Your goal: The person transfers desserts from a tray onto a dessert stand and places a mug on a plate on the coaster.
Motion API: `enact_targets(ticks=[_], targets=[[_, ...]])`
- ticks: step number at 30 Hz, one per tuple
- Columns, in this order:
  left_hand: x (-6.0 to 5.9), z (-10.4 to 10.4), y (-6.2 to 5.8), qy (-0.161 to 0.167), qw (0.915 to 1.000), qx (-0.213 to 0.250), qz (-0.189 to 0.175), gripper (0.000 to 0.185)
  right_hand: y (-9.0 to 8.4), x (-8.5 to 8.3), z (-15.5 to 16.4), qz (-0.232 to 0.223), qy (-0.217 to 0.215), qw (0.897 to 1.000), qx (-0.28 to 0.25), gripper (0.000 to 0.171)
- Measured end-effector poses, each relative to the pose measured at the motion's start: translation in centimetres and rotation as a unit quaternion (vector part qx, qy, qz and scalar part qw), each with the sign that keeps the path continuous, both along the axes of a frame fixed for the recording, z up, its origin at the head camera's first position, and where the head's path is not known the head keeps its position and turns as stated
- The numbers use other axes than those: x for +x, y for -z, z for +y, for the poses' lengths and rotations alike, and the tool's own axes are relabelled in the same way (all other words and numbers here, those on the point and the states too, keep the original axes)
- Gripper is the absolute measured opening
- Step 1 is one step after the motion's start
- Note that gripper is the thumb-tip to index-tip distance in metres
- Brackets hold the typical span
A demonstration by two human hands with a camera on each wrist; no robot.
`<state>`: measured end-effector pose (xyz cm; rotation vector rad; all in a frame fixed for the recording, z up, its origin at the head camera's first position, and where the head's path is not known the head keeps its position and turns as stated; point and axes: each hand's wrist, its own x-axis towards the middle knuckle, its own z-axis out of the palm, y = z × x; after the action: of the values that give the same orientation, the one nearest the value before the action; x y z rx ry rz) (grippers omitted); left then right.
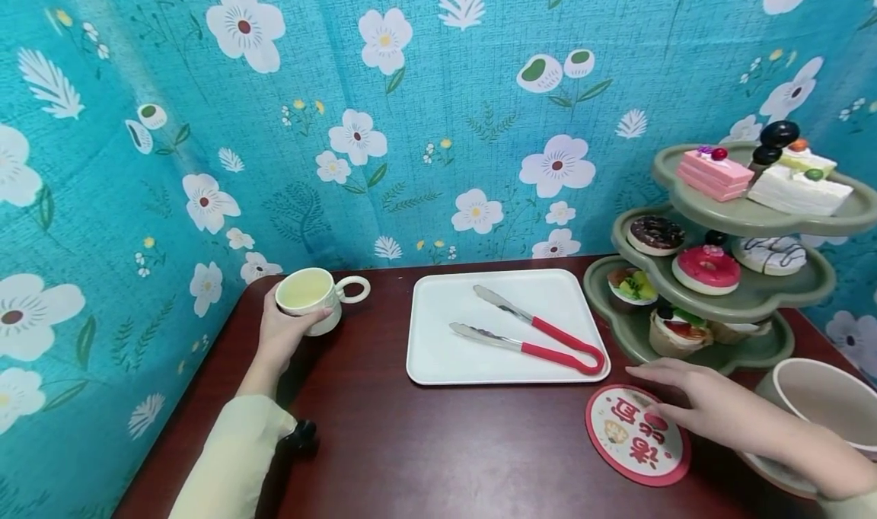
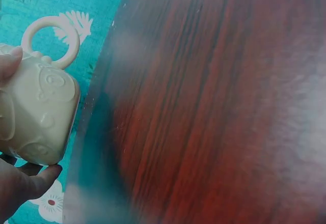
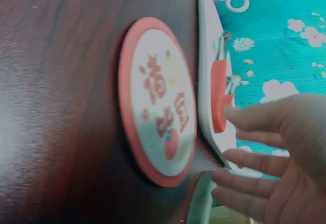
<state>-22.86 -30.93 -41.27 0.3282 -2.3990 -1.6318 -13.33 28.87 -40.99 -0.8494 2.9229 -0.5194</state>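
Now the left hand [image 1: 284, 335] is wrapped around a cream mug [image 1: 310, 297] near the tabletop's [image 1: 425, 443] far left corner, while the right hand [image 1: 692, 401], fingers straight and apart, hovers over the round coaster [image 1: 626, 443] by the near right edge.

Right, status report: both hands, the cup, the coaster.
Left hand grips cream cup at table's left corner. Right hand open, fingers flat above round red-rimmed coaster. White tray with tongs lies between them.

Coaster [image 1: 637, 435]: red characters, perhaps Chinese.
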Motion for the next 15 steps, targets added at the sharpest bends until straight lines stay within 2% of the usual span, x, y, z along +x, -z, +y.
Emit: enact_targets(ticks=[5, 15], targets=[[0.8, 0.5, -0.4, 0.014, 0.9999, 0.004, 0.000, 0.099, -0.8, -0.4, 0.3, -0.008, -0.036, 0.999, -0.037, 0.049], [2.1, 2.6, -1.7, 0.040, 0.9975, 0.055, -0.020, 0.098, -3.0, -1.0, -0.4, -0.041, -0.019, 0.997, -0.060, 0.052]])
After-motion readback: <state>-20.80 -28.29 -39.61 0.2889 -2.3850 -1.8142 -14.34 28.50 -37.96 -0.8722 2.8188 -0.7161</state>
